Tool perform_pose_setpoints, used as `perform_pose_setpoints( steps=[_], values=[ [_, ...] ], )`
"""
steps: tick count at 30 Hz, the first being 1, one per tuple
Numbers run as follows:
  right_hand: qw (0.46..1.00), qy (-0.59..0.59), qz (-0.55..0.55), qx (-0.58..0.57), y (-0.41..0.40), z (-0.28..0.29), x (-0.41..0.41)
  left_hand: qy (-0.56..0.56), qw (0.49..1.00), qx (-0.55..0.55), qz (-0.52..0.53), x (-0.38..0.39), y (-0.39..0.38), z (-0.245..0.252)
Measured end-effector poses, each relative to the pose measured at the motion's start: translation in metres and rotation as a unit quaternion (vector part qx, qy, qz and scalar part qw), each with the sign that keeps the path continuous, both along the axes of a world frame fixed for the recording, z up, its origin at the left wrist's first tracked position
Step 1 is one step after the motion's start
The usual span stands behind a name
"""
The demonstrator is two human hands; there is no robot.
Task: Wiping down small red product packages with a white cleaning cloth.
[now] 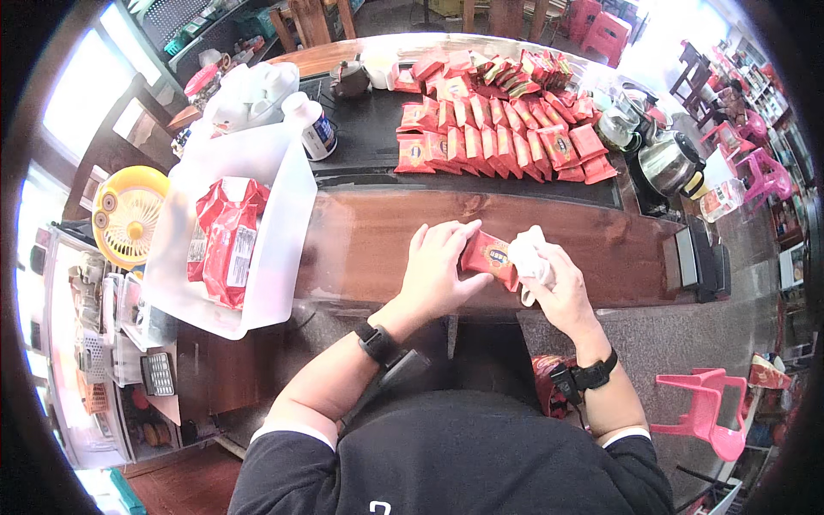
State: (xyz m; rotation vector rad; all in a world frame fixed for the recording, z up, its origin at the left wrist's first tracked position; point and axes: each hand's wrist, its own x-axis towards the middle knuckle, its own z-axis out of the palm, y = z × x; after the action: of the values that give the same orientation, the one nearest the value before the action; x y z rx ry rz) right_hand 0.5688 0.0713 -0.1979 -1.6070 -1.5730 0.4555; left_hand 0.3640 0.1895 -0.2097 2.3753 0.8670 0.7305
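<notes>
A small red foil packet [488,256] with a gold and blue emblem lies on the wooden tabletop before me. My left hand [441,265] grips its left end, fingers along the far corner and thumb at the near edge. In my right hand [561,288] is a crumpled white cloth or tissue [533,261], pressed against the packet's right end, which it partly covers. Beyond my hands, similar red packets [476,145] stand in leaning rows on the black tea tray [360,141], with more heaped behind them.
At left is a translucent plastic bin [290,270] holding a large red wipes-type pack [228,248]. Near it stand a white bottle [315,129] and a yellow fan [132,215]. A steel kettle [666,164] and a black device [702,257] occupy the right side. A pink stool [705,409] stands on the floor.
</notes>
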Motion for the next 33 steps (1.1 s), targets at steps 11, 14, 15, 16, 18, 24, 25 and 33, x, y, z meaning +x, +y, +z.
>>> perform_pose_setpoints(
  steps=[11,14,15,16,18,24,25,33],
  values=[
    [0.968,-0.224,0.110,0.021,0.031,0.012,-0.039,-0.018,0.999,0.035,0.018,0.004,0.002,-0.012],
    [0.968,-0.206,0.143,0.024,0.023,0.011,-0.025,-0.003,0.999,0.038,0.006,0.003,0.000,-0.004],
    [0.974,-0.177,0.141,0.029,0.017,0.008,-0.020,0.003,0.999,0.036,-0.009,0.003,-0.001,0.000],
    [0.979,-0.147,0.139,0.035,0.012,0.006,-0.016,0.003,0.999,0.034,-0.009,0.003,-0.001,0.000],
    [0.982,-0.130,0.132,0.048,0.002,0.006,-0.009,0.006,0.999,0.045,0.004,0.003,-0.001,-0.001],
    [0.997,-0.072,0.037,0.003,-0.012,0.004,0.002,0.017,0.999,0.051,0.004,0.002,-0.001,0.001],
    [0.998,-0.062,0.026,-0.008,-0.010,0.002,0.000,0.017,0.999,0.050,0.004,0.002,0.000,0.000],
    [0.973,-0.215,0.085,0.012,0.028,0.009,-0.024,0.005,0.999,0.048,-0.007,0.003,0.002,-0.004]
  ],
)
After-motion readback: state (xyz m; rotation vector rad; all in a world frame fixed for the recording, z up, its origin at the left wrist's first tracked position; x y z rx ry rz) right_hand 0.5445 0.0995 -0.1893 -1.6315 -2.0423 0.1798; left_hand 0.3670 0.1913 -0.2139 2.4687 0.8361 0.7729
